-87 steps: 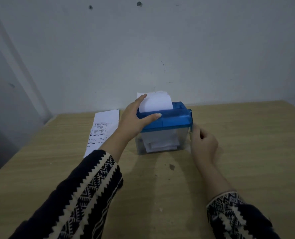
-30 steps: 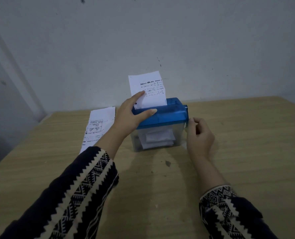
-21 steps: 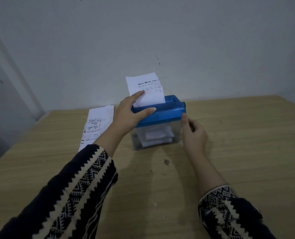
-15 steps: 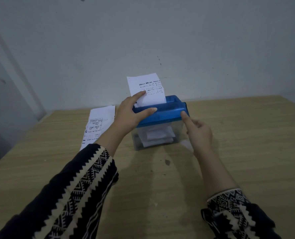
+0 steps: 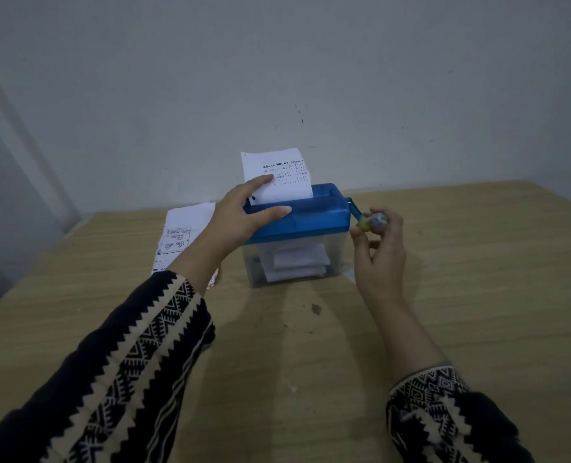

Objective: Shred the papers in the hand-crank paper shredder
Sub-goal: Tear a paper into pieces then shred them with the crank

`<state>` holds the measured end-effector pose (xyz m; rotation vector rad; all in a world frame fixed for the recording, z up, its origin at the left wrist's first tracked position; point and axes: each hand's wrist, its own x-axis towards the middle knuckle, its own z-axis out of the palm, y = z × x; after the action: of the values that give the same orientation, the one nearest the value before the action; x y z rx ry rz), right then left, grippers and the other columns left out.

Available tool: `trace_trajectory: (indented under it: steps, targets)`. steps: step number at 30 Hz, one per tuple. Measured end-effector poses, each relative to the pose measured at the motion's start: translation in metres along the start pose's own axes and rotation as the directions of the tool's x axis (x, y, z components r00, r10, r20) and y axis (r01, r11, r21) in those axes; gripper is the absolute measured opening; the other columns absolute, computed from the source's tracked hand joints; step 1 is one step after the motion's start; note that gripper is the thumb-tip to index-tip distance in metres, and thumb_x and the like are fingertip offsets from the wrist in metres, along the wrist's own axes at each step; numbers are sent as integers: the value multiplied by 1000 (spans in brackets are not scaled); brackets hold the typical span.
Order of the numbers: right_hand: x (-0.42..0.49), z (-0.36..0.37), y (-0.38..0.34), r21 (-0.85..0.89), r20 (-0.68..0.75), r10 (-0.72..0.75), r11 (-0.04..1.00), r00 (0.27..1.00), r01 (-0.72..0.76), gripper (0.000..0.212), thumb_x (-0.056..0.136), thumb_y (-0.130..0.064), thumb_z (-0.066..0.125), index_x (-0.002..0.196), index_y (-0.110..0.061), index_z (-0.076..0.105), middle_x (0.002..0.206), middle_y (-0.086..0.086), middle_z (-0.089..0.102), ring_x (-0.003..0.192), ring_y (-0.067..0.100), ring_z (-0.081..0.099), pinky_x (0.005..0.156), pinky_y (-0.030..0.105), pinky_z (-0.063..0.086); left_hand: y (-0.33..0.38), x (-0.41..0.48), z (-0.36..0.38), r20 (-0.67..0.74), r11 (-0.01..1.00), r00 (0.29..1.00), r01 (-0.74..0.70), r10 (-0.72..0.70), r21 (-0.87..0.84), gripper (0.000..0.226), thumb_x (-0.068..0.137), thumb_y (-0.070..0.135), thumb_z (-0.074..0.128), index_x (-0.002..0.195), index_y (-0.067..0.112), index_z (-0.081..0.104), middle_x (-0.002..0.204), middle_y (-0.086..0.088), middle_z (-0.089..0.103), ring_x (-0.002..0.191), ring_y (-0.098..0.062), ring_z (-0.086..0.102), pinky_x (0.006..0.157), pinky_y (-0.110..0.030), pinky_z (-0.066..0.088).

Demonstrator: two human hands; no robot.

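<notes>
A small shredder with a blue top and a clear bin stands on the wooden table. A printed paper sheet sticks upright out of its slot. My left hand rests on the blue top, thumb along the front, fingers against the sheet. My right hand pinches the knob of the blue crank at the shredder's right side. White paper pieces lie inside the clear bin.
Another printed sheet lies flat on the table left of the shredder, partly under my left forearm. A grey wall rises just behind the table. A small dark speck marks the wood in front of the bin.
The sheet in the slot stands taller than 2.9 s ago. My right hand has moved from the shredder's front corner to its right side, where it now pinches the crank knob. My left hand stays put.
</notes>
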<state>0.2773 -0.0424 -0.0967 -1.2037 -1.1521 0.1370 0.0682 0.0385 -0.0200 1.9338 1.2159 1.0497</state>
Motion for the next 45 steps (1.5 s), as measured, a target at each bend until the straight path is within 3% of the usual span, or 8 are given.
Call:
trace_trajectory:
  steps: [5, 11, 17, 21, 30, 39, 42, 45]
  targets:
    - [14, 4, 15, -4, 128, -190, 981, 973, 193, 35, 98, -24, 47, 129, -11, 57, 142, -4, 50, 145, 16, 31, 110, 15, 33, -2, 1, -4, 29, 999, 1000, 8, -7, -37, 64, 78, 48, 77, 136, 43, 52, 132, 15, 45, 123, -14, 45, 108, -35, 42]
    - [46, -8, 4, -105, 112, -309, 941, 944, 320, 30, 95, -32, 53, 104, -7, 69, 99, -2, 68, 93, 6, 63, 82, 10, 47, -5, 3, -2, 26, 997, 1000, 12, -10, -76, 63, 76, 46, 79, 134, 45, 54, 127, 23, 46, 121, -10, 47, 107, -33, 43]
    - [82, -6, -15, -81, 202, 24, 997, 979, -8, 36, 93, -45, 60, 85, -11, 69, 79, 3, 72, 78, 22, 68, 74, 40, 54, -9, 4, 0, 12, 994, 1000, 6, -5, -106, 64, 73, 49, 81, 131, 48, 54, 136, 18, 48, 124, -11, 48, 108, -36, 43]
    - [98, 0, -27, -116, 261, 219, 974, 940, -194, 57, 92, -57, 55, 82, -2, 69, 68, -7, 68, 58, 2, 61, 61, 29, 51, -9, 3, 2, 14, 992, 1000, 8, -6, -129, 67, 70, 52, 82, 131, 52, 52, 137, 17, 48, 124, -11, 48, 107, -38, 45]
    - [108, 21, -12, -75, 457, 728, 603, 510, -794, 48, 81, -66, 63, 88, -18, 57, 69, -2, 56, 61, 12, 48, 53, 24, 37, -6, -2, 3, -5, 992, 1000, -13, 13, -129, 68, 73, 49, 81, 133, 50, 51, 138, 13, 47, 123, -14, 48, 105, -36, 46]
    - [88, 16, 6, 177, 560, 800, 139, 216, -974, 36, 96, -24, 49, 62, -18, 40, 35, -8, 39, 26, 2, 35, 28, 10, 24, -4, -6, 6, -32, 991, 999, -31, 27, -133, 68, 73, 49, 81, 134, 47, 51, 138, 13, 47, 126, -15, 47, 107, -38, 45]
    - [74, 14, -1, -23, 482, 843, 285, 239, -958, 30, 99, -31, 45, 72, -16, 45, 50, -3, 44, 40, 7, 39, 35, 16, 29, -3, -5, 5, -39, 993, 999, -26, 22, -116, 69, 74, 48, 81, 136, 45, 50, 140, 12, 45, 127, -15, 45, 108, -36, 43]
    - [58, 15, 0, -204, 280, 801, 588, 529, -783, 37, 102, -43, 38, 93, -12, 56, 81, 7, 60, 70, 19, 55, 64, 30, 49, -3, -5, 4, -30, 994, 999, -21, 18, -104, 69, 74, 48, 81, 136, 46, 50, 141, 12, 44, 127, -15, 44, 108, -38, 43]
